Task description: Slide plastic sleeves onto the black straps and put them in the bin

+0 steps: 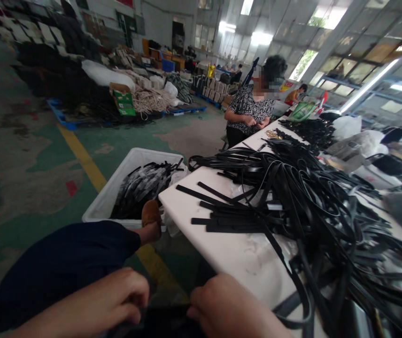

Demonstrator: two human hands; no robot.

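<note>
My left hand point(127, 293) is low in the view, its fingers curled inward. Close by on the right, my right hand point(218, 300) is closed too, near the table's front corner. A blurred black thing point(166, 321) stretches between both hands at the bottom edge; its kind does not show, and the fingertips are partly hidden. Beyond the right hand, a large tangle of black straps point(292, 188) covers much of the white table point(187, 202), several flat ends pointing left.
A white bin point(109, 195) with black strips stands on the floor left of the table. My raised leg, with a brown shoe point(150, 213), is beside it. A co-worker point(250, 108) is at the table's far side. Loaded blue pallets point(69, 123) lie further back.
</note>
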